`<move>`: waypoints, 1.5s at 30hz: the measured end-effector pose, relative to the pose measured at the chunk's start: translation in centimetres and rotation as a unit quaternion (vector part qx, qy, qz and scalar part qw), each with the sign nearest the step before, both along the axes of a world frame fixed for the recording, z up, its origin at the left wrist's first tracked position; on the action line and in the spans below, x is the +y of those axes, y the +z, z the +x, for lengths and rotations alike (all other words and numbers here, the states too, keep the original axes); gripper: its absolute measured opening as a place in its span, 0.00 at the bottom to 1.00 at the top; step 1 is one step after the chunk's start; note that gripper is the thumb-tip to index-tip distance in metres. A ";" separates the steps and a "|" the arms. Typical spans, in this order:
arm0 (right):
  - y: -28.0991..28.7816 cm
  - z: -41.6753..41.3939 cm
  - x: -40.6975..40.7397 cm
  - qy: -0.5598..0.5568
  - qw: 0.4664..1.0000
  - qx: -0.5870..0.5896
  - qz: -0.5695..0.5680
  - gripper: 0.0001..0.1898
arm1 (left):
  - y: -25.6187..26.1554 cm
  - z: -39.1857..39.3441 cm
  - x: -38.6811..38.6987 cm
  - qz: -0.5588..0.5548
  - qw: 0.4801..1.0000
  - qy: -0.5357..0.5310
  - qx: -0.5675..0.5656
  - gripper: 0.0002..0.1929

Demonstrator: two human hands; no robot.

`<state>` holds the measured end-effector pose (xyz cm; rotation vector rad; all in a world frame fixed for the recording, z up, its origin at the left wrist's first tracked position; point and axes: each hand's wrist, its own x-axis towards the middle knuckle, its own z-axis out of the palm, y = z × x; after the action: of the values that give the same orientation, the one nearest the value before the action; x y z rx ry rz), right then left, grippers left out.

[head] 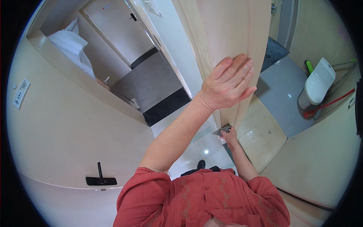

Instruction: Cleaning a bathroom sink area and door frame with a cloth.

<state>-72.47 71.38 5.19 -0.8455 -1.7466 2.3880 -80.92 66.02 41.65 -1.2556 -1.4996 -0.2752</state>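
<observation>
My left hand [229,81] lies with its palm against a beige door-frame panel [229,25], fingers stretched upward. It holds nothing. Lower down, by the foot of the same panel, my right hand [229,135] grips a grey cloth [224,130]. The cloth is bunched and touches the panel's lower edge. Part of it is hidden by my fingers.
To the right is a bathroom with a white toilet [317,82], a red plunger [310,114] and a green brush [309,66]. On the left stands a beige door [68,119] with a black handle [100,180]. White fabric [69,42] hangs beyond it.
</observation>
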 end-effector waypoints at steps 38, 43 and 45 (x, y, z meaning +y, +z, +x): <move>15.4 1.4 1.5 -0.019 0.866 0.104 0.490 0.09 | -0.1 -0.3 0.1 0.013 0.999 -0.030 -0.004 0.16; 15.9 2.5 2.2 -0.009 0.928 0.131 0.349 0.12 | 0.0 -0.1 0.1 0.007 1.000 -0.028 0.002 0.15; 15.8 3.0 2.5 -0.018 0.940 0.143 0.310 0.13 | 0.2 0.1 -0.1 0.008 1.000 -0.019 0.009 0.15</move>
<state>-69.43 73.89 20.94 -0.4083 -2.1246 1.6449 -80.85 65.89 41.83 -1.2714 -1.4579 -0.2994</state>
